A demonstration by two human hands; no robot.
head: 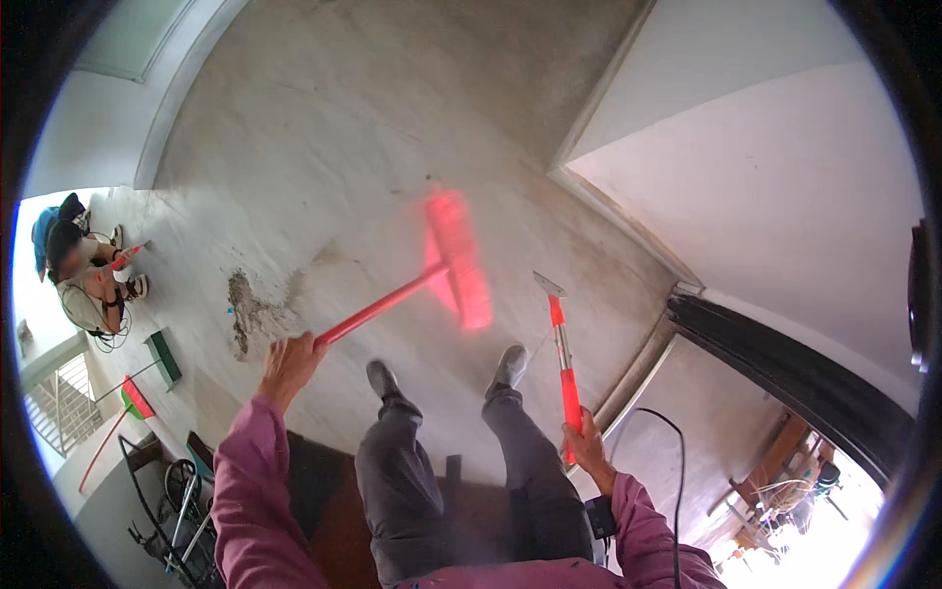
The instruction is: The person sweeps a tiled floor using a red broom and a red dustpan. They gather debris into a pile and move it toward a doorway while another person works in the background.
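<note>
My left hand grips the handle of a red broom. The broom's head, blurred, is over the floor in front of my feet. In my right hand is a long-handled floor scraper with red grips and a metal shaft. Its flat metal blade points away from me, and I cannot tell whether it touches the floor. Left of the broom lies a patch of dark dirt and debris on the grey concrete floor.
At far left a person crouches with a red-handled tool. Near them are a green dustpan and a red-and-green broom. Wheeled metal equipment stands lower left. White walls and a doorway with a dark frame lie right.
</note>
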